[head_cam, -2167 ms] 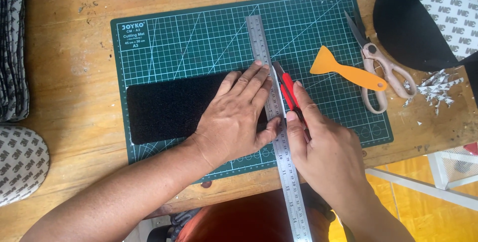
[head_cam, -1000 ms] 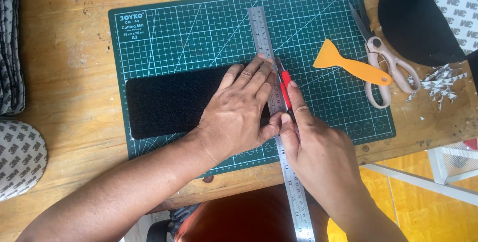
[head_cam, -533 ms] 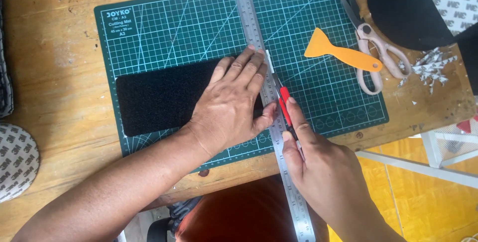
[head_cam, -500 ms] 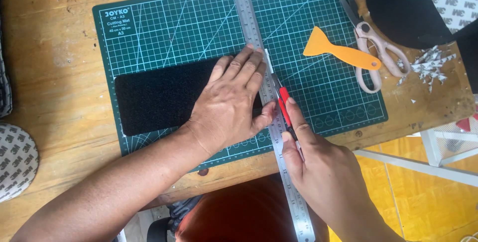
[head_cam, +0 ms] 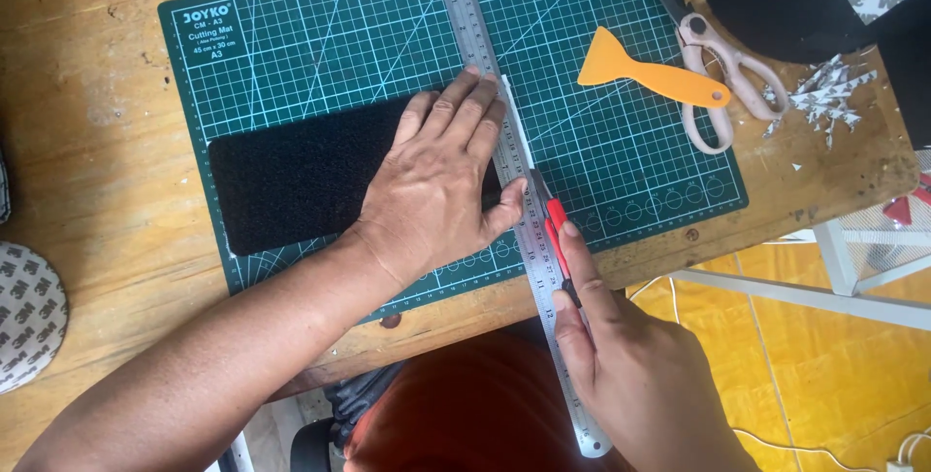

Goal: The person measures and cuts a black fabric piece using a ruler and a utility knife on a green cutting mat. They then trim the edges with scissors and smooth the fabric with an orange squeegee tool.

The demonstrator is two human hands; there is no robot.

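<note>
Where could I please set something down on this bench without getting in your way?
Free: bare wooden table left of the green cutting mat, and mat grid above the black strip. Crowded: right side, with orange scraper, scissors, white scraps.

The cutting mat is laid on the table. On the mat, the sheet is placed left of the ruler; the scraper and scissors are set right of the ruler, and the knife lies just beside its right edge.
</note>
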